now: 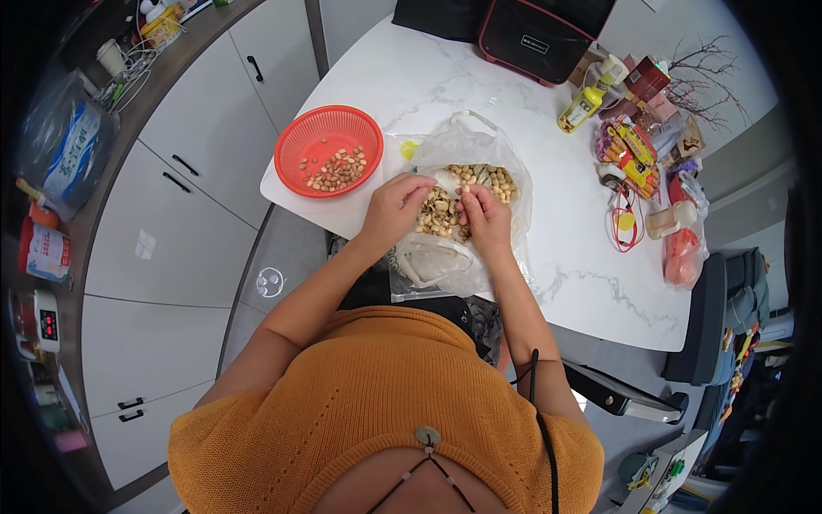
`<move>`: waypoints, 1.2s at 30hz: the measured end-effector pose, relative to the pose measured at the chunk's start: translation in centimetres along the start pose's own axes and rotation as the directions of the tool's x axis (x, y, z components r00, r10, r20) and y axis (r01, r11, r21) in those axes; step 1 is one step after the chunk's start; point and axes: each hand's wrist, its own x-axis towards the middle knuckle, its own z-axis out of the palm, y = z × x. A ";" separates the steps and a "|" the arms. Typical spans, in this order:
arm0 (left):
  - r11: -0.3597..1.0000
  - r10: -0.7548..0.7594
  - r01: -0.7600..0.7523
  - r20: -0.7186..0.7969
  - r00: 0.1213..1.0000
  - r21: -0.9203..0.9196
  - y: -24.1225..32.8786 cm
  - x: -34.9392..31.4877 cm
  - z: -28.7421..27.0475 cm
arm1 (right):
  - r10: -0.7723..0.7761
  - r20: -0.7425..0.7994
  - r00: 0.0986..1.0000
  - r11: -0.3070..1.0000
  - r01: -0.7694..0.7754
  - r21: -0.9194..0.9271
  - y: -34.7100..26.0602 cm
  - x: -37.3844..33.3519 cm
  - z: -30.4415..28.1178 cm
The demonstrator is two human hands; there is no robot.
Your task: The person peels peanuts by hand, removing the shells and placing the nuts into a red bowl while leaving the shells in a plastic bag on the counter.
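Observation:
Both hands are over a clear plastic bag (511,146) spread open on the table, with unshelled peanuts (492,182) at its far side and broken peanut shells (438,216) nearer me. My right hand (488,223) pinches a pale peanut between thumb and forefinger. At the left edge of the shells, my left hand (391,210) is closed, thumb and fingertips together; what they hold, if anything, is too small to make out. To the left stands a red plastic basket (295,137) with shelled reddish peanuts (338,170) in its bottom.
The white marble-patterned table (591,248) carries a yellow bottle (582,107), snack packets (632,154) and a bag of red fruit (682,257) at the right. A black-and-red appliance (535,43) stands at the back. White cabinets (171,231) line the left side.

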 end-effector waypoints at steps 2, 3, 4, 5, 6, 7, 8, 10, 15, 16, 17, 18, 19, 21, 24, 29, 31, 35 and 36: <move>1.000 -0.010 0.010 0.004 1.000 -0.011 0.1 0.1 0.1 | -0.049 0.014 0.999 0.998 0.050 -0.034 -0.2 -0.1 0.1; 1.000 -0.011 0.011 0.013 1.000 -0.010 0.0 0.1 0.1 | -0.069 0.018 0.997 0.997 0.069 -0.039 -0.4 -0.2 0.1; 1.000 -0.012 0.012 0.021 1.000 -0.008 0.0 0.2 0.2 | -0.088 0.023 0.996 0.995 0.089 -0.045 -0.6 -0.2 0.1; 1.000 -0.013 0.013 0.030 0.999 -0.006 0.0 0.2 0.2 | -0.102 0.021 0.995 0.993 0.103 -0.053 -0.6 -0.2 0.0; 1.000 -0.021 0.021 0.039 0.999 -0.015 0.1 0.3 0.3 | -0.116 0.021 0.993 0.991 0.117 -0.060 -0.6 -0.3 0.1; 0.999 -0.028 0.030 0.049 0.998 -0.023 0.3 0.4 0.4 | -0.130 0.021 0.991 0.989 0.131 -0.066 -0.6 -0.4 0.1; 0.999 -0.036 0.038 0.059 0.998 -0.031 0.5 0.4 0.5 | -0.137 0.022 0.990 0.987 0.139 -0.076 -0.5 -0.4 0.1; 0.994 -0.055 0.062 0.080 0.995 -0.085 1.0 0.7 0.6 | -0.153 0.021 0.988 0.983 0.154 -0.095 -0.6 -0.5 0.2; 0.969 -0.131 0.162 0.165 0.978 -0.189 -0.1 1.0 1.1 | 0.069 0.093 0.993 0.987 -0.081 0.136 -1.0 -0.5 0.2; 0.968 -0.121 0.157 0.185 0.975 -0.196 -0.6 1.0 1.2 | 0.072 0.110 0.991 0.986 -0.088 0.144 -1.0 -0.5 0.2; 0.967 -0.112 0.153 0.204 0.973 -0.202 -0.8 1.0 1.2 | 0.072 0.119 0.990 0.988 -0.087 0.130 -1.0 -0.5 0.2; 0.955 -0.137 0.189 0.225 0.965 -0.228 -0.7 1.0 1.2 | 0.072 0.128 0.989 0.989 -0.087 0.117 -0.9 -0.5 0.1; 0.941 -0.162 0.225 0.248 0.955 -0.253 -0.5 1.0 1.1 | 0.072 0.137 0.988 0.991 -0.087 0.104 -0.7 -0.5 0.1; 0.900 -0.212 0.305 0.298 0.931 -0.312 -0.2 1.1 1.1 | 0.033 0.138 0.990 0.997 -0.043 0.069 -0.1 -0.5 -0.1; 0.834 -0.261 0.390 0.343 0.902 -0.390 -0.1 1.1 1.0 | 0.043 0.138 0.990 0.998 -0.050 0.048 -0.5 -0.5 -0.1; 0.838 -0.259 0.357 0.276 0.926 -0.413 -0.1 0.7 1.4 | -0.036 0.120 0.992 0.999 0.038 -0.008 -1.2 -0.4 0.4; 0.837 -0.246 0.339 0.259 0.934 -0.429 -0.3 0.5 1.6 | -0.100 0.118 0.988 0.993 0.106 -0.045 -0.8 -0.3 0.4; 0.813 -0.276 0.384 0.293 0.916 -0.436 0.2 0.6 1.6 | -0.096 0.129 0.987 0.992 0.105 -0.072 -0.9 -0.3 0.1; 0.801 -0.272 0.386 0.295 0.916 -0.459 0.3 0.6 1.6 | -0.095 0.138 0.986 0.992 0.105 -0.069 -1.1 -0.3 0.1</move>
